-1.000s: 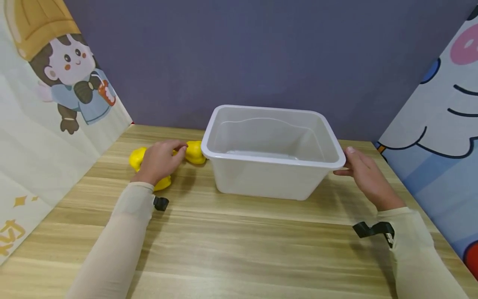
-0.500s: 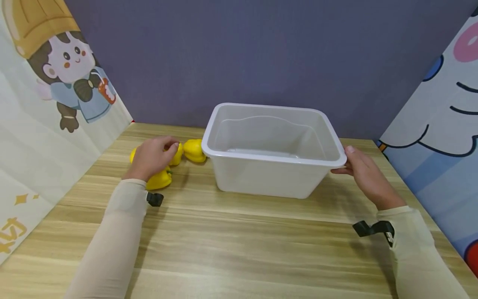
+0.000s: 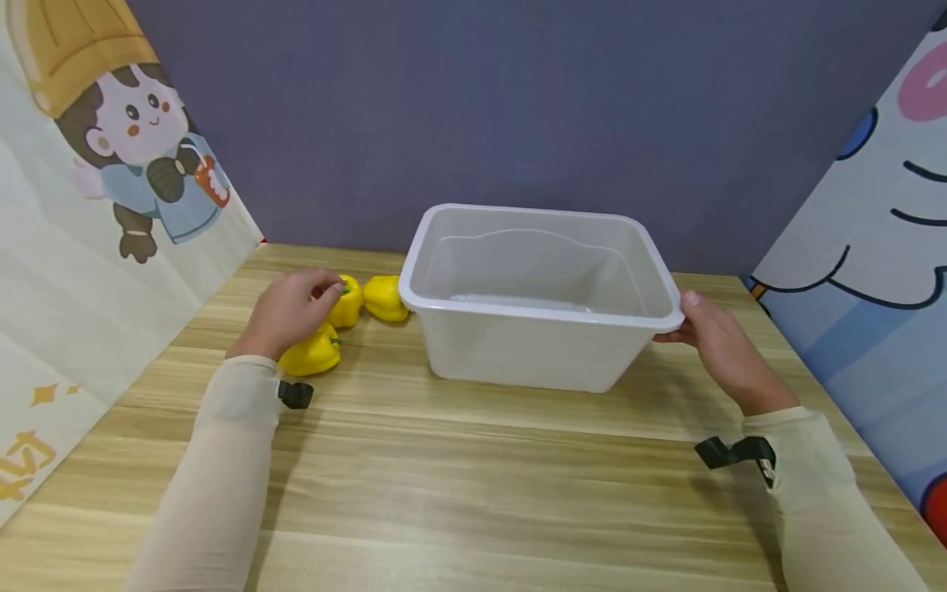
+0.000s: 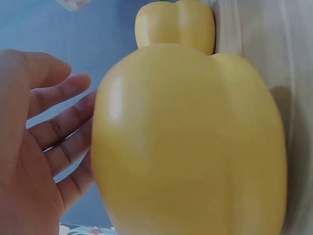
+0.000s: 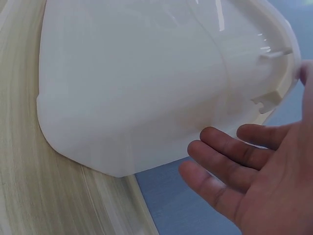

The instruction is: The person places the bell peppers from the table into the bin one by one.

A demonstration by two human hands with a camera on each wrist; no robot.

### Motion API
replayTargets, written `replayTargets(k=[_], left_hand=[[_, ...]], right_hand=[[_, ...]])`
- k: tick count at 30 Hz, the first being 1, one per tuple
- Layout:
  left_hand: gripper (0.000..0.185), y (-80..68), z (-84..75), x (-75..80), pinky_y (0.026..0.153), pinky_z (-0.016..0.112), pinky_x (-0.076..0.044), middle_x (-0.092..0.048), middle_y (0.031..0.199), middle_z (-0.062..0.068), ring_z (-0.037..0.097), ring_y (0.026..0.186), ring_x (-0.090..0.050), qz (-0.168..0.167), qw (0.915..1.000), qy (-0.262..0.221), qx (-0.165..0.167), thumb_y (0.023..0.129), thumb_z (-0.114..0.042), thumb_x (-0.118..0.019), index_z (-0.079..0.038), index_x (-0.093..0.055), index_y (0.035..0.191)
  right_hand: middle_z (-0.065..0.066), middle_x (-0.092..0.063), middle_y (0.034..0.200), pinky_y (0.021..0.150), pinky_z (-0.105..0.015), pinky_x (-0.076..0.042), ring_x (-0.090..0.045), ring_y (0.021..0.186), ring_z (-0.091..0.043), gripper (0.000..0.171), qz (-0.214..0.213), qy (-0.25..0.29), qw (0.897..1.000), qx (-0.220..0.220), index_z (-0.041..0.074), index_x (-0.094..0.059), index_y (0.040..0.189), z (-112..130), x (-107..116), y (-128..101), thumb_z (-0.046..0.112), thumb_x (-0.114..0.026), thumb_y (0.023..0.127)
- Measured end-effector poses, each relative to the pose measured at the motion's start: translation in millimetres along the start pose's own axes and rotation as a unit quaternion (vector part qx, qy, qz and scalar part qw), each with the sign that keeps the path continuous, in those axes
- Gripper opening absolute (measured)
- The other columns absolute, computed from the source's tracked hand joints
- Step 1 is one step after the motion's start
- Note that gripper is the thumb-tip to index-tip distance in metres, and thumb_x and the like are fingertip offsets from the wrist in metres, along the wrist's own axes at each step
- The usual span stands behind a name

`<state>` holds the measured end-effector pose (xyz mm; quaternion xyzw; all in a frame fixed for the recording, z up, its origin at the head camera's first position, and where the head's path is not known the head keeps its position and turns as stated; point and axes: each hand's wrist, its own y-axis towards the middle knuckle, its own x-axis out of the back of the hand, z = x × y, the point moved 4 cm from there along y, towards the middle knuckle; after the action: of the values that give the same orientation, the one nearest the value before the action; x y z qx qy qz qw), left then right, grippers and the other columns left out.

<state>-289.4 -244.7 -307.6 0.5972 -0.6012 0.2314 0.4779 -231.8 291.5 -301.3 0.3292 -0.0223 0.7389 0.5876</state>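
Observation:
My left hand (image 3: 284,312) hovers at the yellow bell peppers on the left of the table, fingers relaxed and holding nothing. One pepper (image 3: 311,352) lies in front of it, a second (image 3: 346,302) by its fingertips. A third pepper (image 3: 385,298) lies close to the white plastic bin (image 3: 510,345). In the left wrist view a large pepper (image 4: 190,142) fills the middle beside the spread fingers; contact is hard to tell. My right hand (image 3: 728,353) holds the bin's right rim, thumb on the rim and fingers under it. In the right wrist view those fingers (image 5: 230,159) curve below the rim.
The wooden table (image 3: 473,485) stretches in front of the bin. A dark blue-grey panel (image 3: 518,107) stands behind it. Printed cartoon sheets (image 3: 59,271) line the left and right sides. Nothing shows inside the bin.
My left hand has moved left and slightly back across the peppers, uncovering the front one and the one by the fingertips; the far-left one is now hidden. The right hand stays at the rim.

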Motion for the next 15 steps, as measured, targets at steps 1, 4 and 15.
replayTargets(k=[1,4,15], left_hand=[[0.034,-0.9,0.2,-0.3,0.088,0.053,-0.049,-0.068,0.115,0.014,0.032,0.098,-0.062,-0.004,1.0,-0.001,-0.002,0.104,-0.031,-0.053,-0.007,-0.07,0.12],[0.033,-4.3,0.0,-1.1,0.086,0.053,-0.049,-0.067,0.112,0.014,0.032,0.098,-0.061,-0.01,0.9999,0.003,-0.009,0.104,-0.029,-0.053,-0.006,-0.071,0.117],[0.025,-16.2,8.1,-0.2,0.077,0.048,-0.047,-0.062,0.099,0.012,0.03,0.087,-0.054,-0.022,0.9991,0.033,-0.017,0.102,-0.025,-0.055,-0.005,-0.069,0.104]], right_hand=[[-0.003,-0.059,0.127,0.084,-0.018,-0.052,-0.062,0.106,-0.004,0.052,0.0,-0.002,1.0,-0.001,-0.006,-0.047,0.142,-0.1,-0.1,0.3,0.029,-0.022,0.113],[-0.004,-0.059,0.125,0.084,-0.017,-0.051,-0.062,0.104,-0.004,0.052,0.0,-0.007,1.0,-0.004,-0.007,-0.049,0.138,0.0,-0.2,0.4,0.03,-0.023,0.113],[-0.008,-0.058,0.13,0.086,-0.027,-0.055,-0.061,0.109,-0.008,0.053,0.011,0.012,1.0,-0.007,-0.006,-0.05,0.139,0.2,-0.4,1.3,0.033,-0.026,0.112]])
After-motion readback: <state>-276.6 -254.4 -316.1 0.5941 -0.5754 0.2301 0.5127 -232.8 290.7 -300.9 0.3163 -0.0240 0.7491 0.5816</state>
